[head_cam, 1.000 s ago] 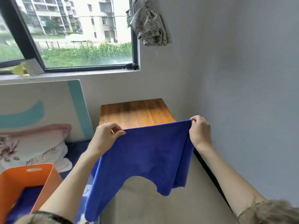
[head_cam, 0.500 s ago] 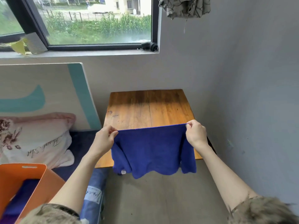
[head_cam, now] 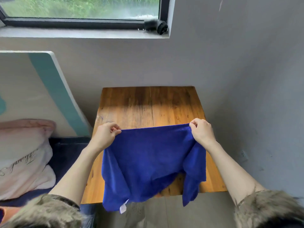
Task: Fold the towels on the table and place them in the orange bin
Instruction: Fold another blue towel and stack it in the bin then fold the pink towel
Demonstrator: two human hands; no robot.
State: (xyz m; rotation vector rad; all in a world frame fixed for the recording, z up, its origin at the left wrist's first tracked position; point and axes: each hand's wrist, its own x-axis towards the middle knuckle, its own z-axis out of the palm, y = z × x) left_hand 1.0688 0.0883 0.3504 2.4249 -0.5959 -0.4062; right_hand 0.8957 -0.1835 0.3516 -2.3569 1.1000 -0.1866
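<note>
I hold a blue towel (head_cam: 151, 162) stretched between both hands above the near half of the wooden table (head_cam: 148, 104). My left hand (head_cam: 105, 135) pinches its top left corner and my right hand (head_cam: 202, 132) pinches its top right corner. The cloth hangs down over the table's front edge, with a small white tag (head_cam: 123, 207) at its lower left. Only a sliver of the orange bin (head_cam: 6, 213) shows at the bottom left, behind my left sleeve.
A pink and white pillow (head_cam: 24, 155) lies on dark bedding left of the table, in front of a white and teal board (head_cam: 41, 89). Grey walls close in behind and to the right. A window sill (head_cam: 82, 32) with a black object (head_cam: 156, 26) runs above.
My view has tilted down and come closer to the table. The towel has moved forward and lower over the tabletop. The orange bin has slipped almost out of view.
</note>
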